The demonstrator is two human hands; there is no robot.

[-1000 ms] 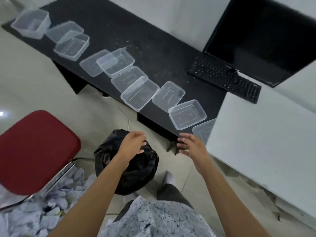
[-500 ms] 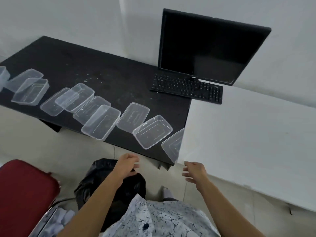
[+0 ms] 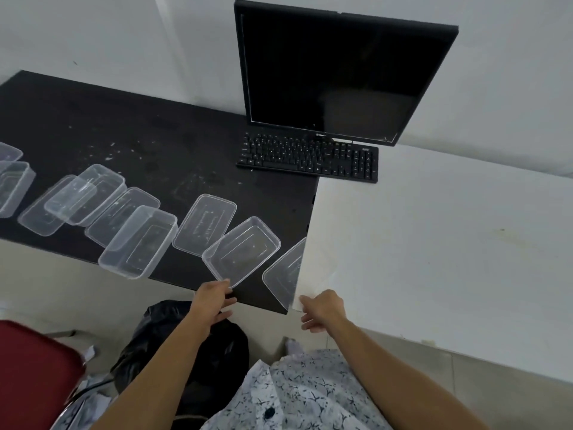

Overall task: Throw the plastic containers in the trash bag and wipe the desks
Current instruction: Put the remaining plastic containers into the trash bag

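**Room and furniture**

Plain white wall [image 3: 124,41] behind. Black desk [image 3: 155,135] at left, set flush against a white desk [image 3: 449,243] at right. Dark monitor [image 3: 341,72] and black keyboard [image 3: 310,156] sit at the join. Pale tiled floor [image 3: 46,280] below. Red padded chair [image 3: 34,377] at lower left. Light is even and soft.

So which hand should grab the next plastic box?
Left. The left hand touches the nearest plastic container's corner, above the trash bag. The right hand hovers empty beside the white desk.

head view looks steeply down, close over black desk [image 3: 155,135] and forearms
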